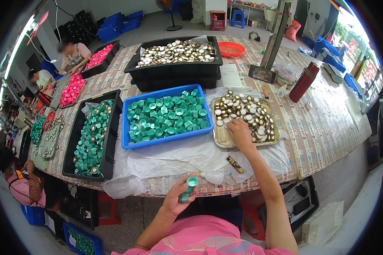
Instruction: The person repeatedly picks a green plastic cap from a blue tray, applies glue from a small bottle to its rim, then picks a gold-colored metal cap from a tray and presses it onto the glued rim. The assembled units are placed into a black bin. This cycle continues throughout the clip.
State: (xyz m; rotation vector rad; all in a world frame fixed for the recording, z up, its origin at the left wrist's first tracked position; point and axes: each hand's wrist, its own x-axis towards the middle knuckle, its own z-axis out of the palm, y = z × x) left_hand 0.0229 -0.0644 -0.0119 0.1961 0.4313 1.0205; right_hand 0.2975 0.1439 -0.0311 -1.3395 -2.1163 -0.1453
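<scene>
Green fluted cups (192, 182) are held in my left hand (177, 196), close to my body at the table's front edge. One faces up with its pale inside showing, and at least one more is gripped below it. My right hand (240, 132) reaches into a metal tray (222, 139), its fingers bent together over small round discs (245, 109), some white-faced and some dark with gold. What the fingertips pinch is hidden. Left of that tray stands a blue bin (129, 145) full of loose green cups (168, 111).
A black bin (68, 168) of green cups with discs stands at left; stacked black trays (174, 70) of discs stand behind. A lighter (234, 165) lies near my right forearm. Further right are a phone (262, 74) by a metal post and a red flask (304, 83). Co-workers sit at left.
</scene>
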